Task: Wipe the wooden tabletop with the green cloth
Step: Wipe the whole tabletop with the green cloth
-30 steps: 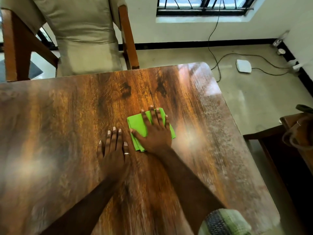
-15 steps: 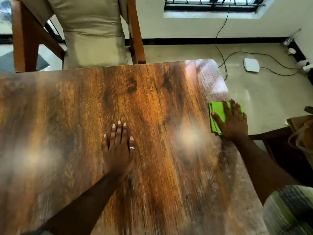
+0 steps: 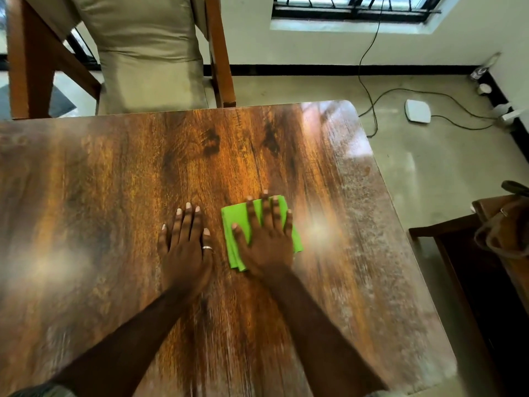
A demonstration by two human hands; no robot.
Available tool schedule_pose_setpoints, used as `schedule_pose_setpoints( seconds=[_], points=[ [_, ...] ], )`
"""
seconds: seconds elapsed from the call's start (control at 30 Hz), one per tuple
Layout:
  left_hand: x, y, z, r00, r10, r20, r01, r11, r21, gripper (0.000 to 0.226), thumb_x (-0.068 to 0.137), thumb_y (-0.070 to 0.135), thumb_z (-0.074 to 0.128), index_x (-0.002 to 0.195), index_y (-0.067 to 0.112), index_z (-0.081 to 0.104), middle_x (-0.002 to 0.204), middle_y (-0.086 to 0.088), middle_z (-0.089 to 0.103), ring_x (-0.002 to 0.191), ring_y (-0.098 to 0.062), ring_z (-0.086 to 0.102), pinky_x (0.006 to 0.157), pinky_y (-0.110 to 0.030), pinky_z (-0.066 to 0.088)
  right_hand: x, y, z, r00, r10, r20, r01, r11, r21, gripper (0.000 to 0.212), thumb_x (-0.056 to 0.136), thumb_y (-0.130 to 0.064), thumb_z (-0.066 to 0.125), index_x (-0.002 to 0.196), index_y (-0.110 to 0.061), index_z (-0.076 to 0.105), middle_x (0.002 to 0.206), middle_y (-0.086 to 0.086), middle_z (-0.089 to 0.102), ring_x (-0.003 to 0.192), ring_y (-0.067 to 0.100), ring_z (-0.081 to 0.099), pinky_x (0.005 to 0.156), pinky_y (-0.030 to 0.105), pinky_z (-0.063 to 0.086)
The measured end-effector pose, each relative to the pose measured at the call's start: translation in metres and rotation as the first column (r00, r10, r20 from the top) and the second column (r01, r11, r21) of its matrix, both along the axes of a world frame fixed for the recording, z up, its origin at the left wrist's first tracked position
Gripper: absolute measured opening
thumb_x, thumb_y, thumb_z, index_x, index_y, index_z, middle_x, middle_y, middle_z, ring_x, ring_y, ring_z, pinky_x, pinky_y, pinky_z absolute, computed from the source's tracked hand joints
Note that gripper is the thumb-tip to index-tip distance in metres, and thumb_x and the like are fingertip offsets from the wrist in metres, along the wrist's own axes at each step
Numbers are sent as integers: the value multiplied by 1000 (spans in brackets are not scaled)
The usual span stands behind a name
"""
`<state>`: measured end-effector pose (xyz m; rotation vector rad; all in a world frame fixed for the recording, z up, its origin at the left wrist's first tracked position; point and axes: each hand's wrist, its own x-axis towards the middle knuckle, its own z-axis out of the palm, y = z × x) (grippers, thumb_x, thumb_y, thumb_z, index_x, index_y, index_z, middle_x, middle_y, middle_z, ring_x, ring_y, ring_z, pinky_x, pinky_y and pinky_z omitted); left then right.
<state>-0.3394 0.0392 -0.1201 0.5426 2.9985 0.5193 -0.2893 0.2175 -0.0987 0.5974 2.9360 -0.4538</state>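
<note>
Right hand [image 3: 264,245] palm-down on green cloth [image 3: 236,216], pressing it onto wooden tabletop [image 3: 114,181]. Fingers straight, slightly fanned, tips at or just past cloth's far edge; thumb splayed out over cloth's left part. No curl, no pinch, just flat pressure.

Cloth folded into a rough rectangle, layers visible at its near-left corner. Position: right of tabletop centre, about mid-depth, well in from right edge and from far-right rounded corner.

Left hand [image 3: 187,250] flat on bare wood just left of cloth, narrow gap, not touching it. Four fingers straight and close together, thumb set a little apart on the cloth side. Ring [image 3: 207,248] on the digit nearest the cloth.

Both forearms bare, coming in from near edge. Glossy tabletop, glare patches left and right, pale dull streaking along right edge.

Beyond far edge: wooden chair [image 3: 219,53] with beige cushion [image 3: 148,53]. On floor past far-right corner: white box [image 3: 418,110], dark cable [image 3: 369,90] running up toward barred window [image 3: 357,7]. Off right edge: dark furniture [image 3: 472,267] with brown bag [image 3: 503,224] on it.
</note>
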Motion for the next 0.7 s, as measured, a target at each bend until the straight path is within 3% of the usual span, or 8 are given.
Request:
schedule_pose_setpoints(
  seconds=[0.2, 0.27, 0.5, 0.7],
  points=[
    [0, 0, 1, 1000, -8, -14, 8, 1000, 20, 60, 107, 37, 20, 162, 15, 24, 170, -3, 18, 159, -18, 7, 127, -52, 10, 5, -7, -1, 994, 99, -43, -99, 995, -5, 73, 102, -72, 23, 165, -38, 11, 174, 1, -1, 161, 22, -4, 127, 57, 2],
    [1, -1, 2, 1000, -13, -14, 13, 1000, 25, 60, 107, 37, 21, 162, 15, 23, 171, -3, 18, 159, -18, 7, 127, -52, 10, 10, 24, -1, 997, 81, -20, -81, 997, 10, 74, 100, -74, 22, 165, -40, 8, 174, -1, -2, 161, 21, -4, 128, 56, 2],
    [1, -1, 2, 1000, -20, -17, 20, 1000, 3, 61, 107, 39, 20, 163, 14, 21, 171, -4, 17, 159, -19, 6, 127, -50, 8, 47, 200, 6, 975, -215, 59, 208, 973, 103, 75, 101, -74, 19, 165, -37, 9, 174, -2, -4, 161, 23, -3, 128, 55, 4],
    [-1, -2, 0, 1000, -28, -2, 28, 1000, 1, 61, 107, 40, 19, 163, 15, 19, 171, -3, 15, 159, -18, 4, 127, -50, 6, 73, 251, 10, 992, -122, 45, 118, 990, 80, 70, 103, -72, 22, 164, -43, 4, 174, -9, -5, 160, 15, -7, 129, 52, 3]
  ],
)
